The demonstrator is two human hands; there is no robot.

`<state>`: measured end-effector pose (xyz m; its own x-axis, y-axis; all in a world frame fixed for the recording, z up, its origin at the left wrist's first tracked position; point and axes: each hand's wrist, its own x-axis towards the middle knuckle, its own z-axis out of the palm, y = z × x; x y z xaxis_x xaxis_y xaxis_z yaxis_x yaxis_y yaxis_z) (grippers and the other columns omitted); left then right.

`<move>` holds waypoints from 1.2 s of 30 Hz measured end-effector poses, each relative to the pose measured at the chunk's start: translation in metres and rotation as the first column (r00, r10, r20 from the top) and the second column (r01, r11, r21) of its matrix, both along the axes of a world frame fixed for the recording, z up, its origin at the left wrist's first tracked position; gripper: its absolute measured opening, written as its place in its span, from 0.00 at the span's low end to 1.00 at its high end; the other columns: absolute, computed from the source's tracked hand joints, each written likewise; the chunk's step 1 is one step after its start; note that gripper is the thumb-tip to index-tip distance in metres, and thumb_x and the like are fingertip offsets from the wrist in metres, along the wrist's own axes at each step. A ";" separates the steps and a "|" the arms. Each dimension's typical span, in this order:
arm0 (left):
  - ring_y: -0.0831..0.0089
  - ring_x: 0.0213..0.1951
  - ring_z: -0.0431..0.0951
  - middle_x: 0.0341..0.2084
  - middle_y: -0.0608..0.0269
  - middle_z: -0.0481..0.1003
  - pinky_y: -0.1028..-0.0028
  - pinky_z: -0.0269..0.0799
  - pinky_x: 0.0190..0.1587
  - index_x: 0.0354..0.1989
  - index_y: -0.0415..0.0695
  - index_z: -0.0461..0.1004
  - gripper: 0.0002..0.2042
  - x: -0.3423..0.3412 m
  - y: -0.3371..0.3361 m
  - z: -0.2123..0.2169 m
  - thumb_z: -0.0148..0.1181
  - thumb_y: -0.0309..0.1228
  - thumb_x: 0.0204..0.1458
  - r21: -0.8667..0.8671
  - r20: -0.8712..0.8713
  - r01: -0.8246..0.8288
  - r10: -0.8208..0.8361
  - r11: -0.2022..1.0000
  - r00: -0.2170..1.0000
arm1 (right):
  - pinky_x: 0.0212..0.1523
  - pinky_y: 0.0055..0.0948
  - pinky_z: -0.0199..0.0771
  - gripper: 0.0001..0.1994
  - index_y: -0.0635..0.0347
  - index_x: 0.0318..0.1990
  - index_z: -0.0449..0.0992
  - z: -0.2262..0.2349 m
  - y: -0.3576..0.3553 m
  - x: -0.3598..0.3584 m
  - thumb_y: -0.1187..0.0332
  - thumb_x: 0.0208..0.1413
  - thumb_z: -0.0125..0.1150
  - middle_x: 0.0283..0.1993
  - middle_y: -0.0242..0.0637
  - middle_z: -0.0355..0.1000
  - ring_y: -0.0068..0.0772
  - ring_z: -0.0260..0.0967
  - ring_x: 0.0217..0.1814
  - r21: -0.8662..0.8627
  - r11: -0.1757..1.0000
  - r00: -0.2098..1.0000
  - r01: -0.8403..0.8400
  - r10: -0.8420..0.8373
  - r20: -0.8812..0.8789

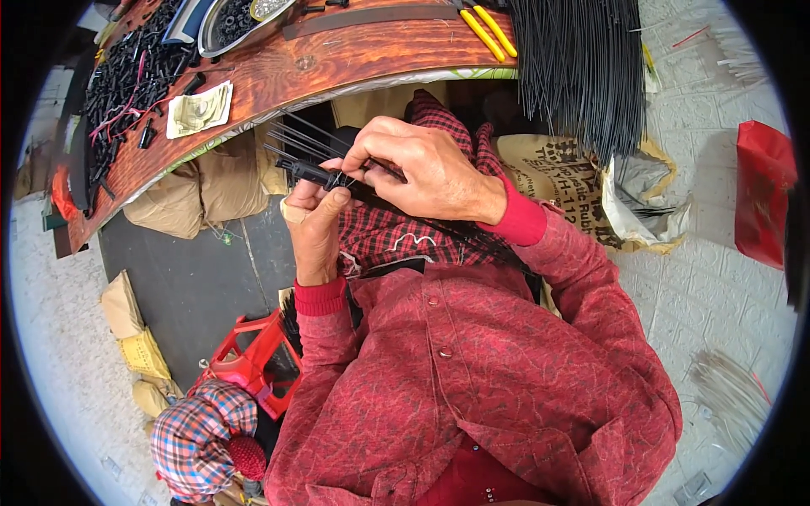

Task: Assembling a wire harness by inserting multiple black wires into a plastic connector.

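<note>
My left hand (315, 234) is closed round a black cylindrical plastic part (305, 173), thumb on top near its right end. The part lies nearly level, above my lap. A pale strip is wrapped on one finger of this hand. My right hand (430, 175) is closed with its fingertips bent down at the same end of the part, where thin dark strands show. What exactly it pinches is hidden by its own fingers. Several thin black rods or wires (305, 139) stick out to the left beyond both hands, beside the part.
Ahead curves a wooden table (371, 52) with a heap of small black parts (139, 76), a metal tray (221, 38), folded paper (200, 110) and a yellow-handled hand tool (489, 35). Black wires (578, 80) hang over its right edge. A red stool (261, 358) stands lower left.
</note>
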<state>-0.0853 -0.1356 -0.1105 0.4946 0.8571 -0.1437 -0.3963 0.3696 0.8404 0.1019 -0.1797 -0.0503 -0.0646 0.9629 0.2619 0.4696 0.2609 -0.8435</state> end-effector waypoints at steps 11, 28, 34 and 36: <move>0.78 0.35 0.77 0.35 0.60 0.77 0.79 0.72 0.39 0.48 0.34 0.71 0.15 0.009 -0.003 0.002 0.61 0.24 0.52 0.086 -0.089 -0.014 0.021 0.996 0.996 | 0.30 0.31 0.72 0.08 0.59 0.29 0.76 0.008 0.003 -0.007 0.67 0.43 0.66 0.31 0.34 0.72 0.35 0.73 0.31 -0.031 0.991 0.983 0.129 -0.124 0.139; 0.80 0.30 0.75 0.31 0.64 0.76 0.77 0.76 0.35 0.47 0.36 0.72 0.16 0.006 -0.006 -0.002 0.64 0.24 0.49 0.039 -0.040 -0.008 0.009 0.999 0.999 | 0.30 0.23 0.67 0.09 0.65 0.31 0.78 -0.007 0.008 0.007 0.67 0.53 0.62 0.27 0.30 0.71 0.21 0.68 0.29 -0.404 0.914 0.958 -0.016 -0.101 -0.267; 0.80 0.29 0.74 0.31 0.64 0.76 0.77 0.76 0.35 0.48 0.36 0.72 0.17 0.004 -0.004 -0.003 0.64 0.23 0.49 0.028 -0.047 0.014 -0.013 1.000 0.999 | 0.34 0.25 0.69 0.10 0.63 0.36 0.80 -0.020 0.001 0.014 0.65 0.51 0.65 0.33 0.35 0.73 0.23 0.70 0.34 -0.210 0.971 0.921 -0.116 0.026 -0.389; 0.80 0.29 0.74 0.31 0.64 0.76 0.77 0.76 0.35 0.48 0.36 0.72 0.17 0.005 -0.003 -0.004 0.63 0.23 0.49 0.016 -0.057 0.010 -0.009 1.000 0.998 | 0.36 0.25 0.69 0.10 0.63 0.36 0.80 -0.019 -0.002 0.017 0.66 0.51 0.66 0.34 0.34 0.73 0.22 0.70 0.35 -0.233 0.965 0.927 -0.121 0.026 -0.373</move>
<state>-0.0806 -0.1388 -0.1149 0.4944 0.8548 -0.1581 -0.3441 0.3594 0.8674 0.1188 -0.1822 -0.0689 -0.0834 0.9959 0.0353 0.1053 0.0441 -0.9935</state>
